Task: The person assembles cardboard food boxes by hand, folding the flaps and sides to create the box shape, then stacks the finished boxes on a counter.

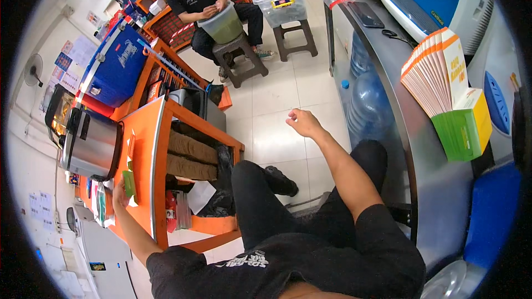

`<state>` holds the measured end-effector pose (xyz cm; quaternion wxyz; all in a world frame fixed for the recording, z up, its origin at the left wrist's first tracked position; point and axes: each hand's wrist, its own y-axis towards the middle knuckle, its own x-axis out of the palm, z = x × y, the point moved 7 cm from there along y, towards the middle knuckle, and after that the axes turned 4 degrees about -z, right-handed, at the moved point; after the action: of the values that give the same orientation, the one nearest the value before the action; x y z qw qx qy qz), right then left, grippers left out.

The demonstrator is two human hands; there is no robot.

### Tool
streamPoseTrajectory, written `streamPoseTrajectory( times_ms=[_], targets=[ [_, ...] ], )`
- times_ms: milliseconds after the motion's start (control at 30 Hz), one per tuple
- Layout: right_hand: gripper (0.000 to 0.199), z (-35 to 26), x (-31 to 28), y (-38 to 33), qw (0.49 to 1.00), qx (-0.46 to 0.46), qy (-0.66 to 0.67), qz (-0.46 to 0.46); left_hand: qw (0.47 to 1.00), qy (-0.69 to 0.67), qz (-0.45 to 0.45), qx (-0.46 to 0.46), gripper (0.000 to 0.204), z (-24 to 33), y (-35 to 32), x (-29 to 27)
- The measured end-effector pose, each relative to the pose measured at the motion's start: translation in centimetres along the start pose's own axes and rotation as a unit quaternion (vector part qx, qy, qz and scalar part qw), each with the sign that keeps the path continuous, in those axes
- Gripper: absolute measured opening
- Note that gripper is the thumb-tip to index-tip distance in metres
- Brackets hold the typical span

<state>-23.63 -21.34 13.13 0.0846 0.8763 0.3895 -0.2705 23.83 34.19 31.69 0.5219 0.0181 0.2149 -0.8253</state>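
At the edge of the orange table (145,171), my left hand (118,195) grips a thin folded carton (129,184) in green, orange and white; some of its fingers are hidden. My right hand (304,123) hangs in the air over the floor tiles, fingers loosely bent and apart, with nothing seen in it. On the steel counter to my right, a fanned row of white and orange flat cartons (435,72) leans into a green and yellow carton (460,127).
A steel cooker (94,141) and a blue cooler box (113,66) stand at the left. Ahead, a seated person (195,0) reaches into a clear tub (223,22) on a stool (239,58). Water jugs (368,102) sit under the steel counter (438,199); a phone (366,15) lies on it.
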Motion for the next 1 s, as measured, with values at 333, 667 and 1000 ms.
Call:
streamPoseTrajectory(
  times_ms=[333, 667, 1000],
  targets=[
    [0.040, 0.6, 0.4, -0.7, 0.998, 0.022, -0.041, -0.049, 0.850, 0.438, 0.205, 0.211, 0.042, 5.8, 0.1, -4.4],
    [0.044, 0.2, 1.4, -1.1, 0.991, 0.027, -0.082, -0.103, 0.631, 0.686, 0.170, 0.320, 0.033, 5.7, -1.4, -2.3],
    [0.046, 1.1, 1.9, -1.4, 0.982, 0.029, -0.143, -0.122, 0.711, 0.638, 0.161, 0.248, 0.032, 6.1, -2.8, 1.0]
  ],
)
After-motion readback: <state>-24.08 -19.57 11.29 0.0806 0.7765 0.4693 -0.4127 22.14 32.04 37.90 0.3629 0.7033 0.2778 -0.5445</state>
